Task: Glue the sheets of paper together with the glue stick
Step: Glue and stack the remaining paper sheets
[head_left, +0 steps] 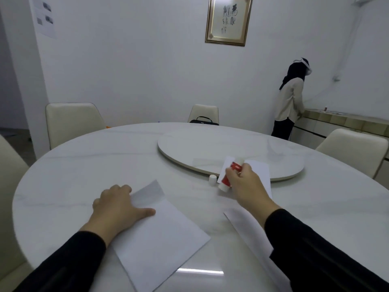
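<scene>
Black long sleeves (69, 258) both arms, cuffs at wrists; no gloves.

A round white table (84, 165) is seen, bearing a turntable (189, 144), two paper sheets (164, 239) (248, 226), and what may be a cap (212, 179).

White walls (126, 60), framed calligraphy (229, 20), 4 cream chairs (72, 121), marble table (84, 165).

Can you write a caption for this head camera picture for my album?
Left hand flat on one paper sheet, right hand holding the uncapped glue stick.
</scene>
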{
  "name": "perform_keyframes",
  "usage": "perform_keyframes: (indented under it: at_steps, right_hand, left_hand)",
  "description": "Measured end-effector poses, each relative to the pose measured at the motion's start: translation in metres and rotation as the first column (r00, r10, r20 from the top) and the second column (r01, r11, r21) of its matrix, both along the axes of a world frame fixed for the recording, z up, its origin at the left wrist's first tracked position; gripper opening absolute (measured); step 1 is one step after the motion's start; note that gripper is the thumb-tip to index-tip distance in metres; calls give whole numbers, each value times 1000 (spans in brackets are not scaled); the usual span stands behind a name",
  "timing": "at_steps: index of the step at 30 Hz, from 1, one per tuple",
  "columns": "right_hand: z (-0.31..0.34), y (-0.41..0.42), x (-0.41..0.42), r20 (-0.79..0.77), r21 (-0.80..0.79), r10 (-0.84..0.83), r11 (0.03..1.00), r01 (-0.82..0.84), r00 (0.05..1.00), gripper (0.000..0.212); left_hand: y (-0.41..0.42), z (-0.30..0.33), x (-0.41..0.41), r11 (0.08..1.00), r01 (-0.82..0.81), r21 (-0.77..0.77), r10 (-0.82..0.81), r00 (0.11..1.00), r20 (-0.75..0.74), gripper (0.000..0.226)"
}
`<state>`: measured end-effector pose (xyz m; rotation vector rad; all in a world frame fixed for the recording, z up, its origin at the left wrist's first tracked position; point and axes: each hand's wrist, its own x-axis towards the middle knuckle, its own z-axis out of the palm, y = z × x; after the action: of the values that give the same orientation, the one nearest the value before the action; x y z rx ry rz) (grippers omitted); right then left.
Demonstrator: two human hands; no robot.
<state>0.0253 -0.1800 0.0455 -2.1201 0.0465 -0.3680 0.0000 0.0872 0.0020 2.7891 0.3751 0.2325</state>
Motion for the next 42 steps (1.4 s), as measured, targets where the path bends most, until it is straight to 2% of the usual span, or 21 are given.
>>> perform_keyframes:
  at_steps: [2, 4, 7, 10, 12, 13, 15, 18, 20, 22, 24, 25, 27, 28, 30, 32, 34, 36, 38, 40, 42]
  right_hand:
    - [-5, -17, -25, -30, -49, -68, 997, 66, 997, 27]
    - [-14, -28, -45, -112, -101, -122, 989, 111, 986, 26]
    - [-28, -29, -60, -158, -84, -103, 992, 90, 982, 21]
    - [-40, -19, -56, -155, 106, -13, 994, 30, 988, 24]
    - [-45, -12, -48, -182, 260, 37, 966, 12, 983, 24]
    - [-45, -10, -44, -173, 385, 68, 923, 4, 983, 24]
    - [-43, -12, -36, -93, 629, 76, 777, 0, 993, 21]
    - [-38, -33, -31, -10, 765, -123, 639, 87, 992, 24]
    - [-35, -52, -33, 1, 801, -245, 581, 146, 970, 30]
    - [-31, -67, -39, 30, 833, -366, 524, 179, 930, 25]
    - [-27, -76, -44, 63, 826, -471, 520, 219, 880, 22]
    - [-25, -79, -46, 86, 801, -488, 552, 231, 869, 21]
    - [-23, -77, -47, 147, 717, -449, 662, 218, 881, 23]
    - [-21, -73, -48, 182, 655, -415, 727, 205, 891, 25]
    - [-15, -59, -49, 242, 511, -347, 839, 185, 906, 25]
    - [-8, -38, -46, 254, 427, -274, 892, 147, 928, 20]
    - [-4, -11, -40, 199, 484, -163, 874, 48, 966, 24]
    - [-4, 16, -32, 118, 573, -49, 819, -27, 992, 28]
    - [-11, 36, -26, 50, 595, 24, 802, -49, 998, 23]
    - [-20, 47, -23, 23, 619, 64, 783, -65, 998, 23]
    - [-32, 49, -20, 22, 638, 105, 764, -95, 994, 35]
  left_hand:
    - [3, 2, 2, 1000, 3, 11, -3, 1000, 23, 50]
    - [8, 4, 1, 992, 55, -115, -39, 990, 136, 26]
    - [18, 15, -4, 934, 100, -342, -14, 970, 244, 21]
    - [22, 28, -11, 804, 137, -578, 17, 968, 252, 15]
    - [18, 28, -13, 730, 133, -670, 13, 978, 208, 15]
    - [14, 26, -13, 708, 120, -696, 12, 983, 181, 15]
    - [1, 23, -11, 668, 99, -738, 4, 991, 136, 16]
    - [-26, 16, -9, 612, 116, -782, -83, 993, 83, 12]
    - [-48, 13, -8, 624, 160, -765, -162, 984, 74, 17]
    - [-68, 8, -7, 661, 218, -718, -233, 969, 80, 27]
    - [-84, 3, -9, 733, 291, -615, -310, 947, 78, 39]
    - [-89, 0, -11, 775, 335, -535, -347, 934, 82, 49]
    - [-92, -4, -15, 840, 412, -355, -398, 910, 114, 72]
    - [-90, -4, -15, 861, 436, -264, -415, 900, 134, 76]
    - [-84, -3, -12, 866, 490, -98, -477, 869, 133, 62]
    - [-75, -2, -8, 838, 545, -12, -545, 838, 26, 42]
    - [-71, -5, -7, 819, 573, -8, -573, 819, -30, 38]
    - [-71, -6, -9, 809, 585, 51, -586, 810, -2, 40]
    - [-71, -10, -11, 808, 584, 78, -588, 808, 40, 44]
    - [-70, -13, -12, 807, 588, 54, -590, 805, 57, 49]
    - [-67, -15, -10, 806, 591, 17, -591, 804, 62, 56]
